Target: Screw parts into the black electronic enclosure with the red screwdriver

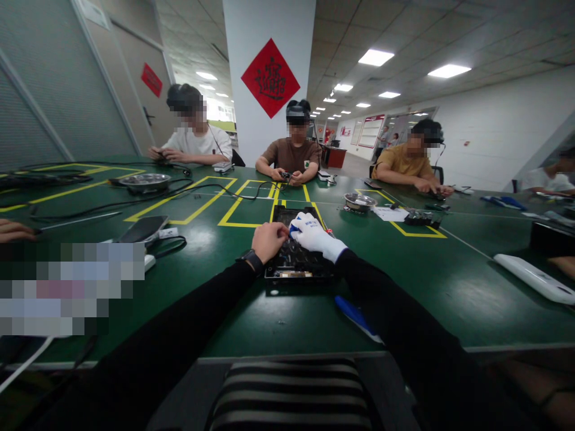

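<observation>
A black, shallow housing (299, 261) with small parts inside lies on the green table before me. Over its left side is my left hand (269, 240), bare and with a dark band at the wrist, its fingers pinched together near the right hand. My right hand (313, 233) wears a white glove with blue fingertips and is curled closed above the middle of the housing. Whatever the fingers of both hands hold is too small or hidden to make out. At the housing's near end a pale strip (291, 275) shows. Something small and red (329, 231) is just beyond the right hand.
A blue and white glove (357, 318) lies by my right forearm. Metal bowls (146, 182) (359, 202), black cables (224, 190), a dark phone-like slab (142, 229) and a white device (534, 278) are on the table. Several people (294, 158) work around it.
</observation>
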`<action>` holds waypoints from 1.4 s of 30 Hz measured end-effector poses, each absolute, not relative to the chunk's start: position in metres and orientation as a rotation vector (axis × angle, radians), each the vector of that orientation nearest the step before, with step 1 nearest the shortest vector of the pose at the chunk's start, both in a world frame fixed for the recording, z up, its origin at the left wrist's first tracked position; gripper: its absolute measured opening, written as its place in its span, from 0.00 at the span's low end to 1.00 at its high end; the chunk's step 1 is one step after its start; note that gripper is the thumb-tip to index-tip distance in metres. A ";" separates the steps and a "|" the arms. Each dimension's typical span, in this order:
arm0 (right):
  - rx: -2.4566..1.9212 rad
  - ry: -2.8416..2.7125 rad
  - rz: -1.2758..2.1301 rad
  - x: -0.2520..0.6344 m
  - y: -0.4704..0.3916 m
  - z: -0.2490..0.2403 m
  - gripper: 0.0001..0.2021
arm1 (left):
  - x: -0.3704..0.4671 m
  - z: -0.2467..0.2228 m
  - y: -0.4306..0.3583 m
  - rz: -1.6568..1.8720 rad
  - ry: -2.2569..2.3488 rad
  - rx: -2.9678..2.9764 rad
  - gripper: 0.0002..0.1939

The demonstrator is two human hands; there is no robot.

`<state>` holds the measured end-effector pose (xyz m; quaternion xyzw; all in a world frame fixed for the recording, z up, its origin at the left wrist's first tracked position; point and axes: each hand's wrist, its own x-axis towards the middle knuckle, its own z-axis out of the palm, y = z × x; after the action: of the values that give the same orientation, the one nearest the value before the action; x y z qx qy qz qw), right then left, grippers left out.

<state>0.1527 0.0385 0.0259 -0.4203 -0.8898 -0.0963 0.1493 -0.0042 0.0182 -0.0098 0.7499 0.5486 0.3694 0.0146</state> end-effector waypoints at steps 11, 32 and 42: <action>-0.615 -2.850 0.829 0.144 0.019 0.040 0.06 | -0.005 -0.017 0.022 1.165 2.027 1.975 0.17; -0.680 -2.924 0.780 0.139 0.009 0.039 0.04 | -0.006 -0.022 0.029 1.150 1.939 1.786 0.15; -0.715 -2.943 0.723 0.138 0.009 0.038 0.06 | -0.006 -0.023 0.031 1.147 1.948 1.799 0.15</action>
<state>0.1379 0.0089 0.0377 -0.2296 -0.9451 0.2321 0.0140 -0.0063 0.0311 -0.0228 0.6177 0.6689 0.3939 0.1259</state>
